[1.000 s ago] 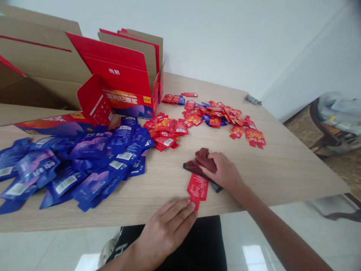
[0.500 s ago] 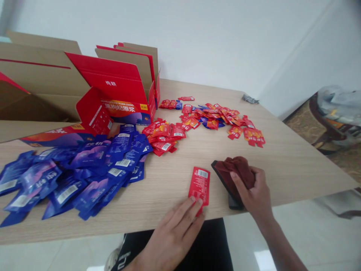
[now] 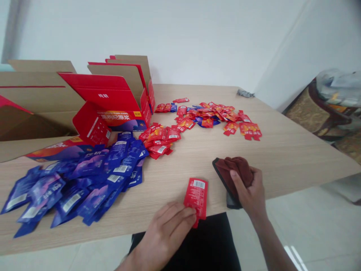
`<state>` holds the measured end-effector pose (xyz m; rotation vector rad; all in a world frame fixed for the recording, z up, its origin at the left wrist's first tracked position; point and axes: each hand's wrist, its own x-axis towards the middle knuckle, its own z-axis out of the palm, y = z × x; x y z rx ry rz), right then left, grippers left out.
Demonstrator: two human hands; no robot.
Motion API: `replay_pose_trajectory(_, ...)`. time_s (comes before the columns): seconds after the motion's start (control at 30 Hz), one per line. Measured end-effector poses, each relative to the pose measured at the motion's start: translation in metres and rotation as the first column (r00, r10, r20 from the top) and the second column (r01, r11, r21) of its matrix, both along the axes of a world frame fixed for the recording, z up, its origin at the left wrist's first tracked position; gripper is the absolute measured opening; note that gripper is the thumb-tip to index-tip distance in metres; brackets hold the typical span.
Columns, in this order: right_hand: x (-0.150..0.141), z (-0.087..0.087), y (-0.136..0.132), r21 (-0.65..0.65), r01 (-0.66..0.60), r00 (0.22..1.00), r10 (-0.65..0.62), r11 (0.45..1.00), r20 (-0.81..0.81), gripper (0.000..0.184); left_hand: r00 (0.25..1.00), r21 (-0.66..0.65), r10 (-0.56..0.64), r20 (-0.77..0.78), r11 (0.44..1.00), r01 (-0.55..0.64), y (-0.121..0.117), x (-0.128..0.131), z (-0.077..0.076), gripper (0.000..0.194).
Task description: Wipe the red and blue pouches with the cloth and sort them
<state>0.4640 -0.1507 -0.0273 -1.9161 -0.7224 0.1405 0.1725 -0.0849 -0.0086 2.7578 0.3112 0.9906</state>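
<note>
My left hand [image 3: 169, 233] is at the table's front edge, fingers curled and pinching the lower end of a red sachet [image 3: 196, 194]. That sachet lies barcode side up, its low end reaching the edge. To its right, my right hand [image 3: 251, 192] grips a bunched brown cloth [image 3: 238, 171] with a dark border. A dark flat object [image 3: 233, 200] shows beneath the cloth, mostly hidden, so its kind is unclear. Beyond my hands lies a heap of small red sachets [image 3: 160, 139]. Larger blue pouches [image 3: 93, 180] are piled at the left.
Open red cartons [image 3: 104, 88] and a brown cardboard box [image 3: 36, 98] stand at the back left. Mixed red and blue sachets [image 3: 211, 113] are scattered farther back. A crumpled grey item [image 3: 245, 93] lies near the far corner. A chair [image 3: 307, 105] with plastic bags stands right of the table.
My left fingers have curled from lying flat into a pinch at the red sachet's lower end. The sachet has slid slightly toward the edge. My right hand keeps the cloth; the view has shifted.
</note>
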Motion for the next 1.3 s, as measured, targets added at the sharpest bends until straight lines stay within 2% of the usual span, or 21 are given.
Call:
replay_pose_trajectory(0.07,0.001,-0.003,-0.001,0.008,0.004,1.0,-0.004,1.0,-0.001,0.064,0.994,-0.09,0.025,0.104,0.996,-0.015,0.007,0.003,0.01,0.017)
replay_pose_trajectory(0.17,0.003,-0.008,-0.001,0.026,0.028,0.999,-0.028,0.999,0.025,0.065,0.969,-0.229,0.17,0.177,0.965,-0.128,0.026,0.011,0.032,0.008)
replay_pose_trajectory(0.23,0.004,-0.011,-0.002,0.051,0.046,0.997,-0.049,0.998,0.056,0.065,0.951,-0.336,0.291,0.102,0.91,-0.242,0.044,0.019,0.046,0.012)
replay_pose_trajectory(0.3,0.003,-0.012,-0.002,0.078,0.065,0.994,-0.072,0.995,0.087,0.064,0.948,-0.438,0.313,-0.059,0.845,-0.307,0.065,0.028,0.054,0.016)
replay_pose_trajectory(0.37,0.001,-0.011,-0.002,0.095,0.074,0.991,-0.084,0.993,0.106,0.062,0.95,-0.493,0.232,-0.211,0.813,-0.308,0.086,0.037,0.053,0.018)
replay_pose_trajectory(0.43,0.0,-0.01,-0.003,0.098,0.075,0.99,-0.087,0.992,0.115,0.061,0.941,-0.494,0.164,-0.297,0.817,-0.298,0.105,0.047,0.044,0.022)
replay_pose_trajectory(0.57,-0.001,-0.008,-0.003,0.083,0.079,0.989,-0.088,0.993,0.115,0.063,0.919,-0.421,0.192,-0.344,0.843,-0.334,0.119,0.066,0.023,0.025)
replay_pose_trajectory(0.63,-0.002,-0.008,-0.002,0.077,0.081,0.99,-0.089,0.994,0.11,0.063,0.91,-0.359,0.227,-0.347,0.864,-0.353,0.111,0.07,0.019,0.018)
replay_pose_trajectory(0.7,-0.002,-0.007,-0.001,0.069,0.075,0.992,-0.081,0.995,0.101,0.063,0.905,-0.296,0.266,-0.333,0.881,-0.368,0.093,0.07,0.021,0.019)
replay_pose_trajectory(0.8,-0.001,-0.007,0.0,0.047,0.064,0.995,-0.068,0.997,0.076,0.063,0.903,-0.151,0.292,-0.316,0.924,-0.352,0.054,0.06,0.023,0.029)
replay_pose_trajectory(0.9,0.004,-0.003,0.001,0.005,0.043,0.999,-0.043,0.999,0.028,0.065,0.898,-0.014,0.241,-0.368,0.964,-0.264,0.014,0.042,0.017,0.042)
replay_pose_trajectory(1.0,0.008,0.009,0.001,-0.063,-0.013,1.0,0.011,0.998,-0.024,0.067,0.904,0.037,0.216,-0.37,0.975,-0.218,-0.012,0.025,0.006,0.054)
replay_pose_trajectory(1.1,0.002,0.026,0.003,-0.05,-0.104,0.993,0.107,0.993,0.053,0.065,0.935,0.077,0.18,-0.304,0.983,-0.164,-0.021,0.014,-0.005,0.05)
replay_pose_trajectory(1.17,-0.009,0.035,0.009,-0.015,-0.279,0.944,0.277,0.96,0.179,0.056,0.95,0.1,0.176,-0.259,0.983,-0.155,-0.023,0.011,-0.012,0.045)
replay_pose_trajectory(1.2,-0.016,0.038,0.013,-0.025,-0.404,0.884,0.398,0.914,0.246,0.05,0.953,0.112,0.183,-0.24,0.981,-0.16,-0.022,0.01,-0.015,0.042)
replay_pose_trajectory(1.23,-0.024,0.039,0.018,-0.061,-0.536,0.793,0.527,0.842,0.304,0.043,0.956,0.122,0.189,-0.223,0.979,-0.165,-0.022,0.01,-0.018,0.039)
replay_pose_trajectory(1.3,-0.037,0.038,0.029,-0.194,-0.75,0.537,0.753,0.633,0.38,0.033,0.965,0.126,0.17,-0.198,0.981,-0.147,-0.02,0.008,-0.022,0.034)
